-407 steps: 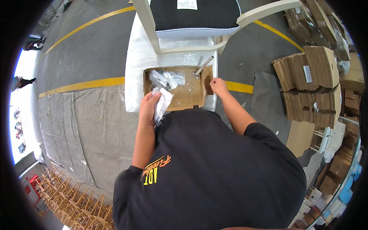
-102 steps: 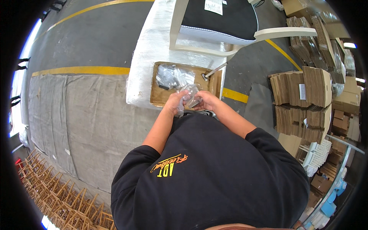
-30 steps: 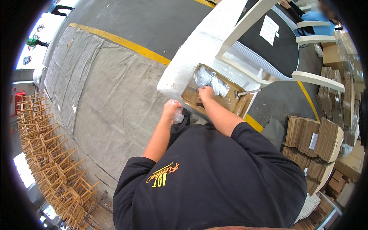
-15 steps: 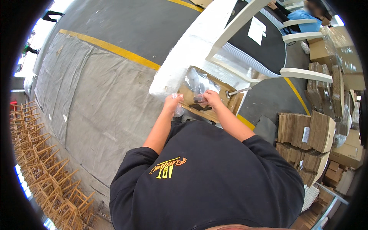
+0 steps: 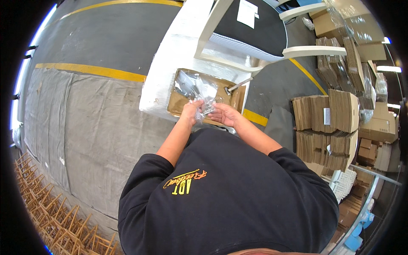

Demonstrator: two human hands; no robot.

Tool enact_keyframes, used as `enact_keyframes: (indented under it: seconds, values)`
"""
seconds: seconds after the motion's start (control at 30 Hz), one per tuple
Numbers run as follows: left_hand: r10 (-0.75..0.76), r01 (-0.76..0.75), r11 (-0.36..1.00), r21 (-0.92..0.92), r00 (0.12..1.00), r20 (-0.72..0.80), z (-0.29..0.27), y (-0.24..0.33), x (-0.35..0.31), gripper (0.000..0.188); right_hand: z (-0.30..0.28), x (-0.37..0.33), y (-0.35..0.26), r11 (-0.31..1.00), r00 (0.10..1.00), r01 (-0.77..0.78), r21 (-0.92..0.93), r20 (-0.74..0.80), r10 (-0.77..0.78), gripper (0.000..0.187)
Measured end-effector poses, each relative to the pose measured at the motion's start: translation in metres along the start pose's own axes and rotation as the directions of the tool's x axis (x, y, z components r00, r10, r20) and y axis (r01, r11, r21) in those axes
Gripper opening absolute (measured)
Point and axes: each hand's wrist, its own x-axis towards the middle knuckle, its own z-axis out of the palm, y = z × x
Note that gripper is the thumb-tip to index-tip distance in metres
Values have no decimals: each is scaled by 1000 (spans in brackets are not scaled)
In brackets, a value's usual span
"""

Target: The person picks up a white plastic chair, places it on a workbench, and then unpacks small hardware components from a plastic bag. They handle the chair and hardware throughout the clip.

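My left hand (image 5: pixel 192 112) is closed on a crumpled clear plastic bag (image 5: pixel 199 115), above the near side of a shallow brown cardboard tray (image 5: pixel 232 100). Close beside it, my right hand (image 5: pixel 225 114) has its fingers pinched together against the bag; a small greyish thing shows at the fingertips, too small to name. More clear plastic bags (image 5: pixel 191 86) lie in the tray. A hammer (image 5: pixel 236 86) rests across the tray's right side, its handle reaching over the edge.
The tray stands on a white wrapped surface (image 5: pixel 163 70). Behind it is a white-framed chair (image 5: pixel 209 32) with a dark panel and papers. Stacked flat cardboard (image 5: pixel 312 114) stands at right. Grey sheeting (image 5: pixel 97 114) covers the left floor; wooden frames (image 5: pixel 63 216) are piled lower left.
My right hand has come from over the tray to the bag at my left hand, so both hands are now close together. The whole view has shifted with my head.
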Motion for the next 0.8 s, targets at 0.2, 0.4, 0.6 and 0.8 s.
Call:
enact_keyframes:
  seconds: [0.2,0.4,0.6,0.8]
  values:
    - [-52,45,997,-54,991,-123,2,-27,6,10,-7,0,20,989,996,-66,-130,-73,57,22]
    - [-106,95,994,-51,951,-291,-12,-34,10,12,1,0,20,973,978,-160,-167,-163,132,19]
    - [-271,266,963,-51,938,-218,-10,-25,-7,19,-1,-2,16,953,977,-155,-259,-184,109,26]
    - [-168,165,986,-31,971,-169,-43,-20,-27,23,45,8,-8,749,991,-123,-650,-117,61,41]
